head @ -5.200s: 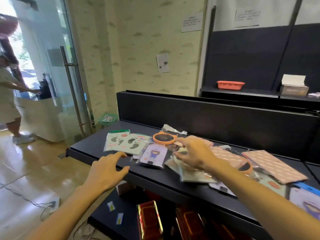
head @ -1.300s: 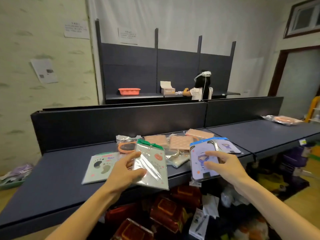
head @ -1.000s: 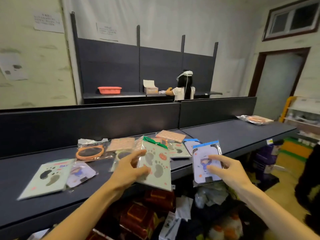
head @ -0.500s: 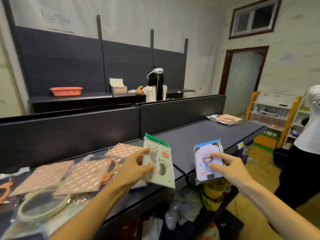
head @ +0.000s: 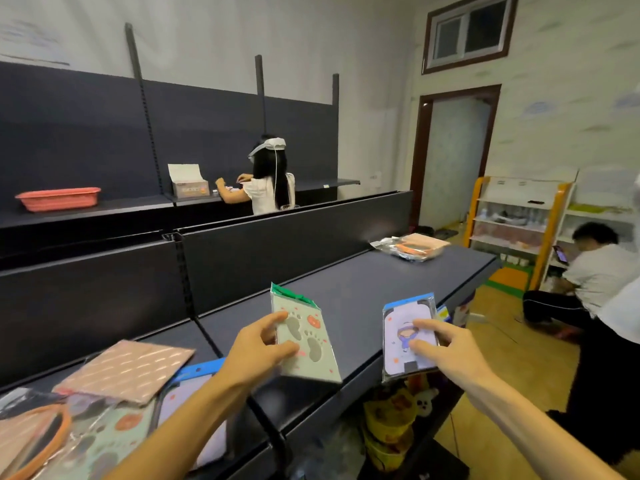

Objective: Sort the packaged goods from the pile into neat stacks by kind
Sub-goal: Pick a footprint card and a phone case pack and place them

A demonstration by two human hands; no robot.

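Note:
My left hand [head: 258,353] grips a pale green packet with footprint shapes and a green top strip [head: 306,337], held above the dark shelf [head: 346,296]. My right hand [head: 446,351] holds a lilac packet with a cartoon figure and a blue top strip [head: 407,336], out past the shelf's front edge. The pile lies at the lower left: a pink striped packet [head: 128,370], an orange ring [head: 41,434], another lilac packet [head: 194,403] and green footprint packets [head: 104,445].
A small heap of packets [head: 412,247] sits at the shelf's far right end. A person in white [head: 272,178] works at the back shelving near a red basket [head: 59,199] and a box [head: 188,181]. Another person [head: 588,282] crouches on the right. Goods fill the space under the shelf.
My view has swung right along the shelf, leaving the pile at the lower left. Both hands have carried their packets rightwards over the bare stretch of shelf.

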